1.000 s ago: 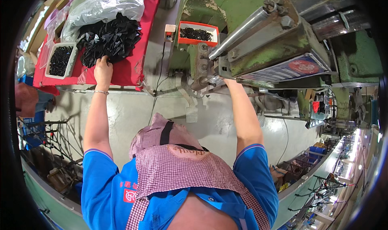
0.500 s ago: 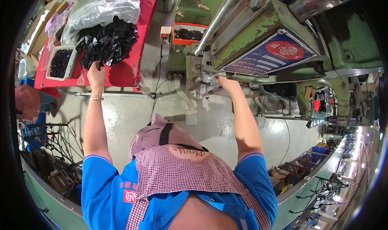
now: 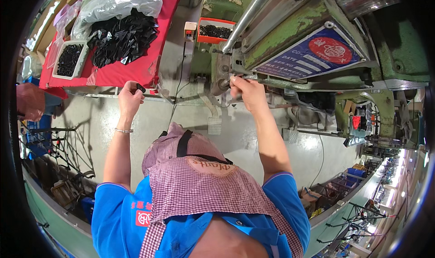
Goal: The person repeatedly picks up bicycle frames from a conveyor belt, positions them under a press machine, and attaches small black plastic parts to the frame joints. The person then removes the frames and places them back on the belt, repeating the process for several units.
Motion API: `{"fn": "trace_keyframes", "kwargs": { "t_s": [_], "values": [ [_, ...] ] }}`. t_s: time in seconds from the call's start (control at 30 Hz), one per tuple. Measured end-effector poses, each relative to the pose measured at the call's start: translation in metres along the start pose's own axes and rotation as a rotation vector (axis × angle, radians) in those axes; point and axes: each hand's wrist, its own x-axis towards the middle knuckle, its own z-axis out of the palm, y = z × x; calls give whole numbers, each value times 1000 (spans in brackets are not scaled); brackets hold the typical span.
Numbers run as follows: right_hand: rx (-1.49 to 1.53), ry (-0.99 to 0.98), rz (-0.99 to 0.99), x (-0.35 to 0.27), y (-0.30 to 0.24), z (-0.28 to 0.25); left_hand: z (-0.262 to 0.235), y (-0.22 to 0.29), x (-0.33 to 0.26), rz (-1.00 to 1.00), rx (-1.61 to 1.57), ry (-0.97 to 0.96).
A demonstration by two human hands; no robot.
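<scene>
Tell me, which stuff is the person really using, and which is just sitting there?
In use:
left hand pinching a small black part
right hand at the green press machine
pile of black parts

Just lying about:
white tray
orange tray
clear plastic bag

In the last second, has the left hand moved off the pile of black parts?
Yes. The left hand has drawn back from the black parts pile, off the red cloth, pinching one small black piece.

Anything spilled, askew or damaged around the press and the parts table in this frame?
Nothing looks spilled or broken. The black parts lie in a loose heap on the red table cover, some under a clear plastic bag. The green press has worn, chipped paint. The left hand pinches one small black piece; the right hand is at the press.
</scene>
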Motion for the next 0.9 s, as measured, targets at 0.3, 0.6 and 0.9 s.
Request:
{"fn": "trace_keyframes", "kwargs": {
  "t_s": [0.3,0.6,0.9],
  "values": [
    [-1089,363,-349,112,61,-96,15,18,-29,-59,-131,-141],
    [-1389,239,-419,119,81,-103,37,35,-44,-90,-132,-254],
    [-1440,301,-454,115,86,-106,86,123,-45,-164,-479,-619]
  ]
}}
